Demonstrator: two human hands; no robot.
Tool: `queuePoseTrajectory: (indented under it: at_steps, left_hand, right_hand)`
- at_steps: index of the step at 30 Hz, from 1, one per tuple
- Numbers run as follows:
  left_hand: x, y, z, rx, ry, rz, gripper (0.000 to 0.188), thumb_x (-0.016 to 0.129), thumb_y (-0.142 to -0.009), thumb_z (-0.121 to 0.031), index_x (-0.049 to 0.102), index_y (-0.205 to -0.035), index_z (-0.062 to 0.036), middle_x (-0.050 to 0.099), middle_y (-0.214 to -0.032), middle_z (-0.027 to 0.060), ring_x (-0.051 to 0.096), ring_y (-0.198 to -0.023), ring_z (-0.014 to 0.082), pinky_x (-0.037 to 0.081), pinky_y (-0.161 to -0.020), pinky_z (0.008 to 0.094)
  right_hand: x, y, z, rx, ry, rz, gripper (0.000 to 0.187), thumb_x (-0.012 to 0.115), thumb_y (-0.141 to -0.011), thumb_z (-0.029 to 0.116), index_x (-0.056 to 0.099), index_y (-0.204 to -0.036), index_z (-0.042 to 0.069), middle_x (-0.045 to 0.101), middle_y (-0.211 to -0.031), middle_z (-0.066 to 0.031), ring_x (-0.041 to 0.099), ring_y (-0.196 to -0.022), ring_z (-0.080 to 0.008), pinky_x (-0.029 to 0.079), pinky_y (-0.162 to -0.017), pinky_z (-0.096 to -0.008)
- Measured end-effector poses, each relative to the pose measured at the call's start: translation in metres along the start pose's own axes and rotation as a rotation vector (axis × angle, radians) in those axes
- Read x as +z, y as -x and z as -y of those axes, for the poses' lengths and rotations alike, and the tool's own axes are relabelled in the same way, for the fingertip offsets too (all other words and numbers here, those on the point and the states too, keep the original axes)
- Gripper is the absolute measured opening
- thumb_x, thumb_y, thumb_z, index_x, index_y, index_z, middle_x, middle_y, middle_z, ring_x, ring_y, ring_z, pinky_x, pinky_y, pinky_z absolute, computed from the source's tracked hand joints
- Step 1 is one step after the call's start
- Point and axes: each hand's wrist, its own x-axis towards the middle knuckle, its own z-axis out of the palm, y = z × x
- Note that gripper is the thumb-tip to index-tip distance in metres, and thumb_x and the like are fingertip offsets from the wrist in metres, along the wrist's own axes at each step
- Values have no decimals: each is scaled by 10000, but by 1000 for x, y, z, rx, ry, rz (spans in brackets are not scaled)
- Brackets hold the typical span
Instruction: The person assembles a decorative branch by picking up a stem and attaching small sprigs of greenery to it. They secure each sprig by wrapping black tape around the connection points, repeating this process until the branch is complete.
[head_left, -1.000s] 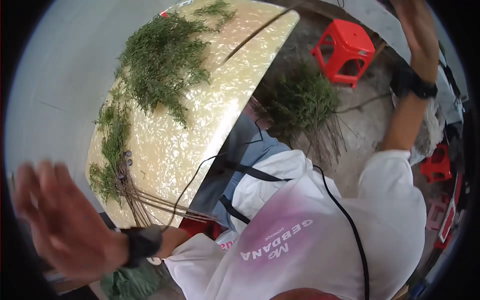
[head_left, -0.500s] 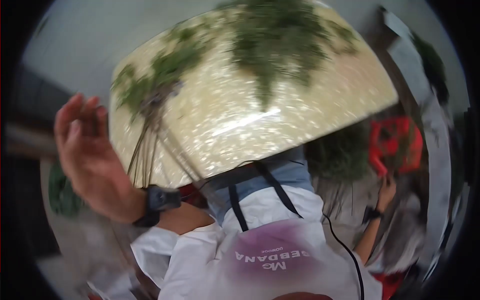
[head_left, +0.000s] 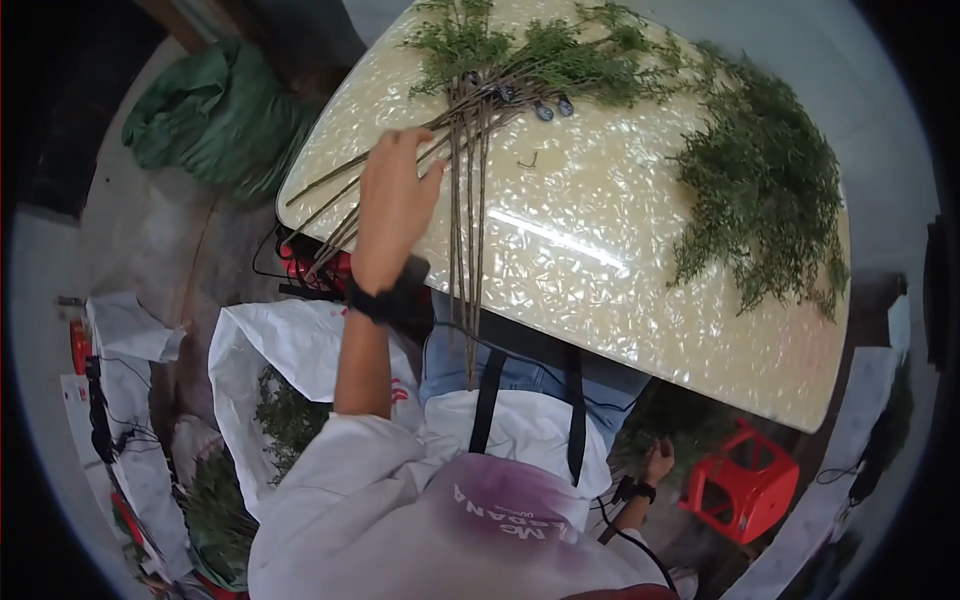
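My left hand (head_left: 393, 205), with a black watch on its wrist, is over the table's left part. Its fingers are apart, and its fingertips lie over a bundle of long thin brown stems (head_left: 330, 185); whether they touch cannot be told. These stems cross other upright stems (head_left: 468, 220), which hang past the table edge. Their leafy green tops (head_left: 560, 65) lie at the far side, with small dark tags (head_left: 543, 110) at the crossing. Low on the right, beside the table edge, my right hand (head_left: 658, 462) is next to dark green foliage (head_left: 680, 410); its fingers are too small to read.
A pile of green sprigs (head_left: 760, 190) covers the right of the shiny cream table (head_left: 580, 290). A red stool (head_left: 745, 485) stands at lower right. At left are a green sack (head_left: 215, 120) and an open white sack (head_left: 240, 350) with greenery inside. A bent wire (head_left: 527, 160) lies on the table.
The view has swung, so the table sits further right. My left hand has come from beside the table to over the stems. My right hand has moved from near the red stool to the foliage.
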Motion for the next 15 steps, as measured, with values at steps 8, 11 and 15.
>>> queuePoseTrajectory:
  at_steps: [8, 11, 15]
  left_hand:
    - [11, -41, 57, -48, -59, 211, 164, 675, -844, -151, 677, -946, -23, 674, -857, 155, 646, -757, 312, 492, -695, 376]
    - [-3, -51, 51, 13, -50, 46, 141, 631, -882, -139, 659, -954, -21, 664, -883, 181, 638, -784, 357, 489, -689, 389]
    - [-29, -61, 14, -14, -85, -80, 159, 581, -938, -145, 635, -1000, -10, 679, -890, 152, 644, -767, 311, 489, -707, 386]
  right_hand:
    - [4, 108, 282, -529, -282, -418, 218, 518, -960, 64, 636, -1132, -3, 688, -965, -88, 607, -772, -116, 484, -629, -225]
    - [7, 157, 375, -615, -235, -300, 185, 537, -952, 58, 645, -1090, 1, 685, -944, -65, 602, -772, -95, 468, -632, -209]
    - [46, 206, 455, -767, 49, 185, 220, 614, -919, 71, 656, -1132, 37, 677, -829, -52, 546, -613, -45, 412, -534, -196]
